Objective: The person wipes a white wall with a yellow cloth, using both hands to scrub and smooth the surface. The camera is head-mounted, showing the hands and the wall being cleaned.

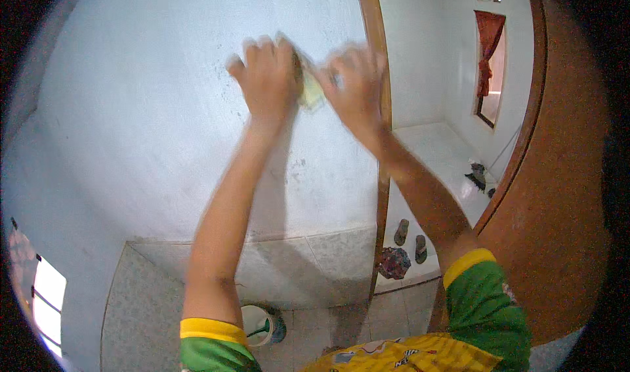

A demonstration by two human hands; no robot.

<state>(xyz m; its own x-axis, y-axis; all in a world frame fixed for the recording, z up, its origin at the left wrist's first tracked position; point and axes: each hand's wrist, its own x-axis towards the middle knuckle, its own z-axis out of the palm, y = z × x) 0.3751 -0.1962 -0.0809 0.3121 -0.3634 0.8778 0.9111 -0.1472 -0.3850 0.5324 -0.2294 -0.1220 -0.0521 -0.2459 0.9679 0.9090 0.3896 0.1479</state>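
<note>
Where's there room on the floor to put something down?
Try the floor tiles between the white bucket and the wooden door frame. There's also pale floor beyond it, between the far wall and the sandals, though the right forearm hides some of it. It's crowded just past the frame: the sandals sit beside a dark crumpled bundle.

This looks like a home. A painted wall (157, 123) with a tiled foot (341, 257) meets a tiled floor (308, 326), a bucket (252, 315) close to the floor's edge there. Past a wooden frame (370, 4) lies another room, its window hung with a knotted red curtain (487, 37). Sandals (401, 233) and a patterned bundle (395, 263) sit by that room's near floor edge.
</note>
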